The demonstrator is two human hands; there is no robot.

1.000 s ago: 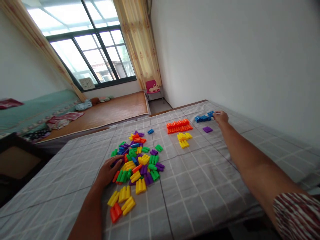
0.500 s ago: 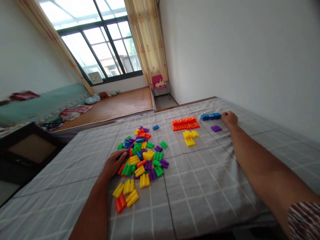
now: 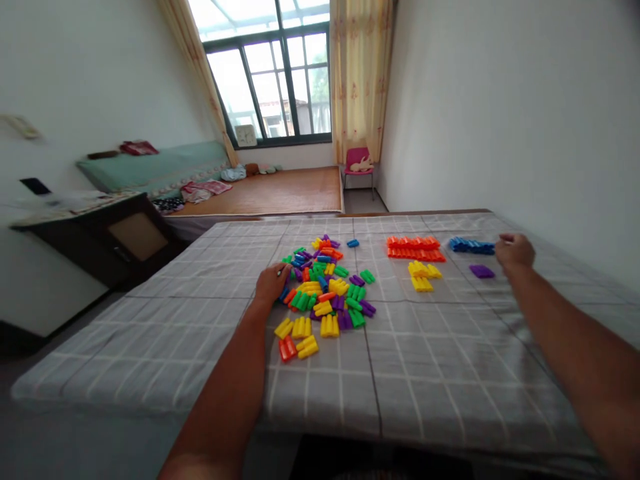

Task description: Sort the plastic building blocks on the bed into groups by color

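Observation:
A loose heap of plastic building blocks [image 3: 311, 288], shaped like joined tubes in green, yellow, purple, orange and blue, lies on the table. My left hand [image 3: 273, 281] is at the heap's left edge, fingers curled in and touching it; what they grip is hidden. At the far right, my right hand [image 3: 517, 252] is closed, its fingertips at the right end of a row of blue blocks [image 3: 471, 246]; any piece inside them cannot be made out. Left of that row are two rows of orange blocks [image 3: 415, 249]. Nearer stand several yellow blocks [image 3: 423, 277] and a purple block [image 3: 481, 271].
A grey checked cloth [image 3: 400, 373] covers the table, whose front edge is close to me. One blue block [image 3: 353, 243] lies apart behind the heap. Beyond are a bed [image 3: 295, 190], a pink chair [image 3: 358, 160] and a dark cabinet [image 3: 120, 233]. A white wall rises on the right.
My view has swung left and up, so everything sits further right in the picture. My left hand's fingers have drawn in at the heap. My right hand stays by the blue row's end.

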